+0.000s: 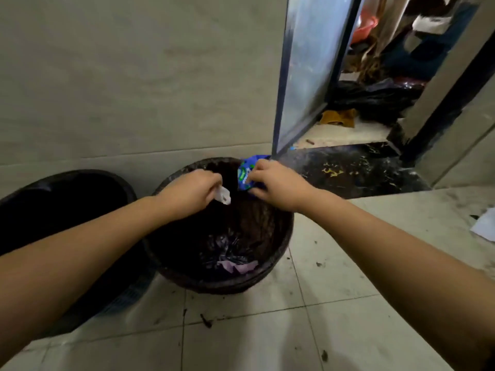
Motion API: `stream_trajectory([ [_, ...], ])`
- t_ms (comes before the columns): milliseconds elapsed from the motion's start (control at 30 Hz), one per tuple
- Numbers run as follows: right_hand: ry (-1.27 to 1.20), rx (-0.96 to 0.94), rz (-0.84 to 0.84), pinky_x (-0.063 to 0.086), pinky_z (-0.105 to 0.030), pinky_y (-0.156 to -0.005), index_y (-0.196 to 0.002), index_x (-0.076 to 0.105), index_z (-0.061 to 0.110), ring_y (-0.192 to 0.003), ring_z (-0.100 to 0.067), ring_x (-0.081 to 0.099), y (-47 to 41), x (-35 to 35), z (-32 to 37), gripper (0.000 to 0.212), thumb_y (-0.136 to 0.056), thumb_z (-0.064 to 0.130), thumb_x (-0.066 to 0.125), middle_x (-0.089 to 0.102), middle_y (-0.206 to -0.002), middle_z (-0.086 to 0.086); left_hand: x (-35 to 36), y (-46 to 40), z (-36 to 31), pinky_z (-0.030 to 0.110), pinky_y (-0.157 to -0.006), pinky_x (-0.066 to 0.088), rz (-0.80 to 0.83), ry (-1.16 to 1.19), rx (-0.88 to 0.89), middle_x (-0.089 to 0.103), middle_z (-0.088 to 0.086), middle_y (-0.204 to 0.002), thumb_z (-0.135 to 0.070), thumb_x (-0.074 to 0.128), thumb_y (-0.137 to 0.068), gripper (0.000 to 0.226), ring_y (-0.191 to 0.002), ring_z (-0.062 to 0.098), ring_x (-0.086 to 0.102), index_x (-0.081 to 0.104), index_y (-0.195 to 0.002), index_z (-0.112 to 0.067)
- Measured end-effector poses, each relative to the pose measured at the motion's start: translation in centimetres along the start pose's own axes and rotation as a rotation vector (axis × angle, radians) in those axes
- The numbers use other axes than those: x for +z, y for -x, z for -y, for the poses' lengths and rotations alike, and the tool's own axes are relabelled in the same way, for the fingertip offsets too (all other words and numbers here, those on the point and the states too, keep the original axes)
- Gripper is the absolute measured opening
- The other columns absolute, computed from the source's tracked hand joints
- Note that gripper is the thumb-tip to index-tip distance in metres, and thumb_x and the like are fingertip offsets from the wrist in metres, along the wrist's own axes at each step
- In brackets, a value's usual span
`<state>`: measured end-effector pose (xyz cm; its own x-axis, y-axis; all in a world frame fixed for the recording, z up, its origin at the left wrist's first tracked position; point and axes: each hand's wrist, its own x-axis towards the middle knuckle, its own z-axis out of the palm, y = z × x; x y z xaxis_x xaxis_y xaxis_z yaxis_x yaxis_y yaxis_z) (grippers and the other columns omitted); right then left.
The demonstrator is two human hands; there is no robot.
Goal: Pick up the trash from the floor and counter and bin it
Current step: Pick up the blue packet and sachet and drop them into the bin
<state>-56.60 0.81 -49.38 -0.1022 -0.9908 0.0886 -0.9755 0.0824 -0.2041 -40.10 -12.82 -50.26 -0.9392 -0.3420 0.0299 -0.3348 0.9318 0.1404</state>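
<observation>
Left hand [190, 192]: grip pinched on a small white scrap [223, 195], which hangs from the fingertips. Hand and scrap are over the open mouth of the dark basket bin [278, 245], toward its far-left side.

Right hand [276, 183]: grip closed around a crumpled blue and green wrapper [246, 175], held at the bin's far rim, above the opening. Printing on the wrapper is too blurred to read. The 2 hands are near each other but apart, with a dark gap of bin interior between them. Both forearms reach in from the bottom corners of the view.

Inside the bin: a dark shiny liner, and a piece of pale purple paper [239, 266] lying at the bottom near the closer wall.

Just left of the bin stands a second black container [67, 188], its interior dark; contents cannot be told. Its wall is close to the bin; contact cannot be confirmed.

Both stand on a pale tiled floor [267, 338] against a light wall. The tiles carry scattered dark specks and smudges. A white sheet of paper [486, 223] lies on the floor at the far right edge, well apart from the bin.

Behind the bin to the right, a metal-framed door [305, 76] stands open onto a dark speckled threshold and a cluttered space beyond; items there are blurred.
</observation>
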Motion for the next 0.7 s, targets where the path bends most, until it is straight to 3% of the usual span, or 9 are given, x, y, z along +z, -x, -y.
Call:
stream_trajectory([
  [67,0.076,-0.067,0.256,0.043,-0.039,-0.097,-0.123,0.061,0.012,-0.117,-0.034,0.053,-1.1,1.8,2.5,0.035,-0.091,0.025,0.057,0.053,-0.128,-0.015,1.6,0.6,1.6,0.042,-0.083,0.051,0.203,-0.068,-0.063,0.066,0.018,-0.101,-0.02,0.05,-0.089,0.017,-0.099,0.036,0.062,0.059,-0.094,-0.007],
  [167,0.175,-0.026,0.592,0.046,-0.039,-0.093,-0.124,0.061,0.009,-0.115,-0.035,0.055,-2.7,5.1,3.9,0.035,-0.093,0.022,0.055,0.056,-0.128,-0.016,3.8,0.4,2.0,0.036,-0.08,0.047,0.478,-0.111,-0.045,0.065,0.017,-0.11,-0.021,0.059,-0.089,0.021,-0.103,0.033,0.061,0.061,-0.102,-0.005],
  [300,0.181,0.13,0.875,0.051,-0.037,-0.079,-0.104,0.068,0.006,-0.09,-0.032,0.062,-4.8,8.7,3.3,0.02,-0.088,0.017,0.064,0.065,-0.1,-0.014,6.1,-0.5,1.6,0.038,-0.085,0.042,0.779,-0.087,-0.015,0.058,0.014,-0.123,-0.019,0.054,-0.093,0.03,-0.112,0.032,0.055,0.056,-0.121,-0.009],
  [367,0.182,0.152,0.956,0.052,-0.038,-0.084,-0.113,0.065,0.008,-0.094,-0.032,0.061,-5.3,9.9,3.3,0.031,-0.084,0.02,0.068,0.064,-0.106,-0.011,6.4,-0.8,1.6,0.035,-0.081,0.04,0.837,-0.011,-0.023,0.053,0.013,-0.13,-0.021,0.053,-0.094,0.042,-0.113,0.032,0.053,0.046,-0.135,-0.012],
  [433,0.118,0.196,0.948,0.054,-0.041,-0.091,-0.122,0.061,0.012,-0.103,-0.033,0.062,-5.8,10.1,3.3,0.041,-0.083,0.02,0.069,0.064,-0.117,-0.01,6.0,-1.1,1.6,0.034,-0.084,0.042,0.83,0.058,-0.022,0.052,0.011,-0.133,-0.023,0.052,-0.094,0.048,-0.11,0.029,0.054,0.041,-0.14,-0.013],
  [500,0.039,0.212,0.861,0.053,-0.042,-0.095,-0.121,0.061,0.014,-0.107,-0.033,0.063,-6.1,8.7,3.1,0.039,-0.084,0.023,0.066,0.065,-0.12,-0.011,4.7,-1.6,1.8,0.031,-0.088,0.043,0.763,0.041,-0.006,0.054,0.011,-0.134,-0.022,0.052,-0.094,0.046,-0.115,0.029,0.054,0.044,-0.138,-0.012],
  [700,-0.05,0.347,0.303,0.044,-0.034,-0.099,-0.124,0.061,0.016,-0.114,-0.027,0.059,-3.3,-2.8,-0.2,0.032,-0.092,0.02,0.054,0.064,-0.124,-0.008,-2.5,-7.7,-2.0,0.032,-0.085,0.047,0.399,-0.012,0.07,0.066,0.018,-0.116,-0.013,0.049,-0.092,0.025,-0.104,0.032,0.062,0.066,-0.11,-0.007],
])
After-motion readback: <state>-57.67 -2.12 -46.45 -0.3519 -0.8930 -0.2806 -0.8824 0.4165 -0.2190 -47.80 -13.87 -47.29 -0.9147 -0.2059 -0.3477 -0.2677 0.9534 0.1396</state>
